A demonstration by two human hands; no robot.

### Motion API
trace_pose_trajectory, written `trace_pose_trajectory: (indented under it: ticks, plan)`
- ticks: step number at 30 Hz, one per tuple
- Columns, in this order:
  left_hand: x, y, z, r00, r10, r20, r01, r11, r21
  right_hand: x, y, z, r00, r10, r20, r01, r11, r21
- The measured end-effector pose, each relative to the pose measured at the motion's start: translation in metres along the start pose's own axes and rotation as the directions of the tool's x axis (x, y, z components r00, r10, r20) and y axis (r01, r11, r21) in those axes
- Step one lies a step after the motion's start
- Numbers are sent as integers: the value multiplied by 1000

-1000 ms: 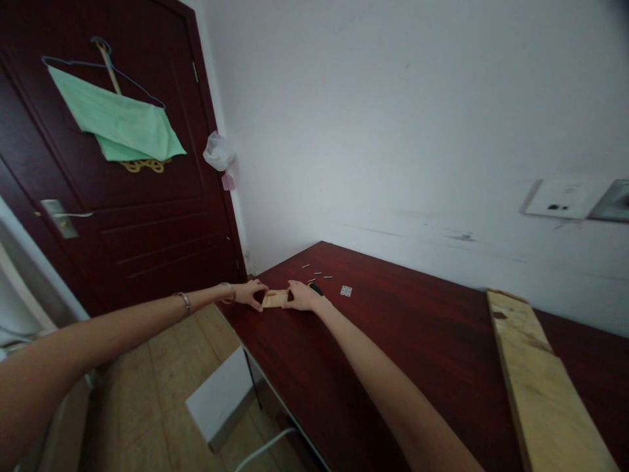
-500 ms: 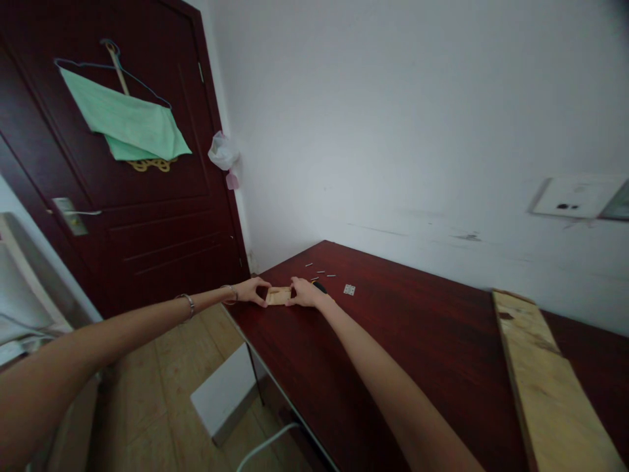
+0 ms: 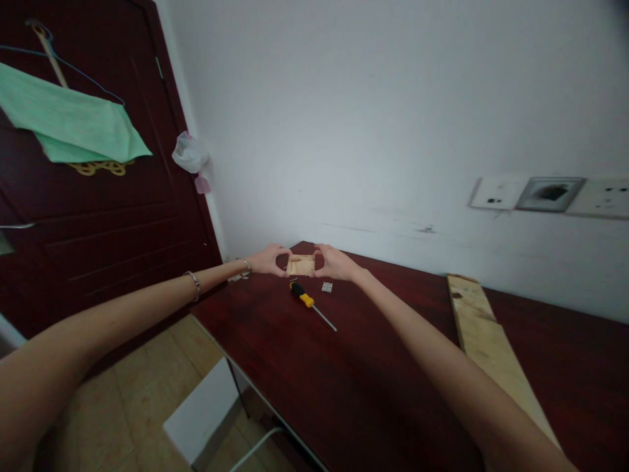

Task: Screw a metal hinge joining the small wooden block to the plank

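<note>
Holding a small wooden block (image 3: pixel 301 265) at frame centre, pinched from both ends: left hand (image 3: pixel 269 260) on its left edge, right hand (image 3: pixel 335 262) on its right edge, fingers curled in around the edges, neither closed to a fist. Looks raised just clear of the bench (image 3: pixel 393 367), over the far-left corner; too small to be sure. Some recess or frame on the block's face, detail blurred. Just below the block, lying on the bench: screwdriver (image 3: pixel 307 302), yellow-black handle toward the hands, shaft pointing lower right; small hinge (image 3: pixel 327 287) just right of the handle, beneath the right hand. Plank (image 3: pixel 491 347) down the right of the frame, well apart. Door (image 3: pixel 98 223) at left with green cloth (image 3: pixel 73 128) hung on it; white bag (image 3: pixel 189 152) by the door frame; sockets (image 3: pixel 550 194) on the wall at upper right; white box (image 3: pixel 206 410) on the floor at lower left. Bracelet (image 3: pixel 195 283) on the left forearm. Judged good practice for this hold: grip evenly at both ends, fingertips only, to leave the face open to view; keep level and over the bench, not out past the edge above the floor; steer clear of the screwdriver tip and avoid nudging the hinge.
</note>
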State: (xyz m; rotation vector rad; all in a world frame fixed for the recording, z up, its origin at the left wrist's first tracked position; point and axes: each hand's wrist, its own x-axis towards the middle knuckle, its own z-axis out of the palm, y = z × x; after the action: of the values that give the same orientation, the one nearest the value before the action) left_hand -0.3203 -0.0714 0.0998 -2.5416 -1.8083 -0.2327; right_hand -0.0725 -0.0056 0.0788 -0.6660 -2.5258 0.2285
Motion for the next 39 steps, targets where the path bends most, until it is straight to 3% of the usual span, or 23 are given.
trace_pose_trajectory:
  ticks: [4,9,14,18,23,39]
  plan:
    - [52,48,-1,978,203,-47,-204,979,-12,-48,26,-49,993,90,-72,-96,993,-73]
    - [101,114,9,917,384,-104,-394,914,-101,-118,48,-96,968,200,-150,-223,963,-151]
    - [134,175,28,814,570,-115,-581,797,-162,-183,63,-118,942,262,-212,-311,918,-247]
    - [150,208,45,757,643,-117,-651,726,-221,-222,70,-124,924,323,-205,-367,902,-229]
    - [161,229,62,719,689,-95,-688,684,-244,-250,77,-121,915,344,-210,-385,901,-199]
    - [166,234,112,738,674,-32,-647,694,-316,-275,89,-84,879,444,-175,-470,867,-164]
